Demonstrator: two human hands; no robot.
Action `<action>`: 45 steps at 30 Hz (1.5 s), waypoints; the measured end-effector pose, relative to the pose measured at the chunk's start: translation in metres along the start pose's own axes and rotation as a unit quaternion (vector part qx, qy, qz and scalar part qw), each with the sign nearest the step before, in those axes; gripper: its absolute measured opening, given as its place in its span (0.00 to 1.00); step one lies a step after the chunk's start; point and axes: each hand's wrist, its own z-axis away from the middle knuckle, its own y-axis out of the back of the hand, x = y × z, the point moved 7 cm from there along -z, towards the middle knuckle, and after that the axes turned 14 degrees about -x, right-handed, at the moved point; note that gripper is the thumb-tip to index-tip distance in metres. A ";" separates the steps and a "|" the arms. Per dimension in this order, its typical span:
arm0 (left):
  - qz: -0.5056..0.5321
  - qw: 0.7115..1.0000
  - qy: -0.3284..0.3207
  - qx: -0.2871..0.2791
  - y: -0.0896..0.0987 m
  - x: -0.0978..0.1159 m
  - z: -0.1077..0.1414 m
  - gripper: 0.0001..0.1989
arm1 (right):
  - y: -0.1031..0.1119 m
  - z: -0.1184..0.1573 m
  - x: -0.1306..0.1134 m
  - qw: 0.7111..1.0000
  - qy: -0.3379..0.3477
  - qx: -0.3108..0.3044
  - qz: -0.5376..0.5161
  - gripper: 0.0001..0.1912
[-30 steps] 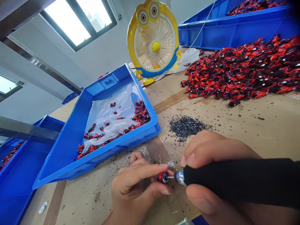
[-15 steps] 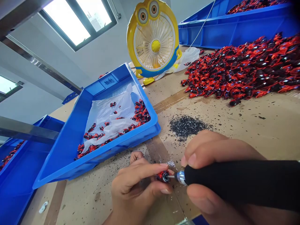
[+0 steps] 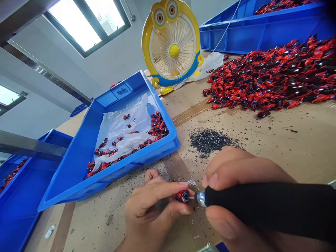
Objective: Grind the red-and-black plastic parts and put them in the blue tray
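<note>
Between the thumb and fingers of my left hand [image 3: 154,206] is a small red and black plastic part [image 3: 181,196], its open round end turned to the right. My right hand [image 3: 236,175] is wrapped round a thick black-handled power screwdriver [image 3: 267,206] with a silver collar. Its thin metal bit reaches the open end of the part; how deep the tip sits is hidden. Just beyond my right hand lies a heap of black shavings [image 3: 210,140] on the brown table covering.
A blue tray [image 3: 168,140] with a white plastic sheet and several red-black parts stands at left. Behind it is a yellow fan [image 3: 174,51]. A large pile of red-black parts [image 3: 275,77] lies at right, before a blue crate [image 3: 241,36]. Metal bars cross the left side.
The screwdriver's rear end has dipped slightly and its front has shifted a little to the left, along with my right hand. My left hand keeps its hold on the part.
</note>
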 end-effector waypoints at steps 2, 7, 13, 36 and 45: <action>-0.013 1.000 0.003 0.006 0.001 0.000 0.000 0.11 | -0.001 0.000 0.000 1.000 -0.001 -0.001 -0.002 0.13; -0.047 0.999 0.002 0.003 0.001 0.000 0.000 0.08 | 0.001 0.001 0.001 1.000 -0.001 0.001 -0.015 0.17; -0.022 1.000 -0.008 -0.001 0.002 0.002 -0.001 0.09 | 0.009 0.005 0.001 0.997 -0.007 0.067 -0.032 0.09; -0.011 0.999 -0.034 -0.004 0.001 0.002 0.001 0.13 | -0.005 0.009 0.005 0.991 -0.027 -0.019 -0.131 0.16; -0.012 0.998 -0.056 0.007 0.001 0.009 -0.005 0.09 | -0.004 0.008 0.001 0.988 -0.045 0.059 -0.134 0.10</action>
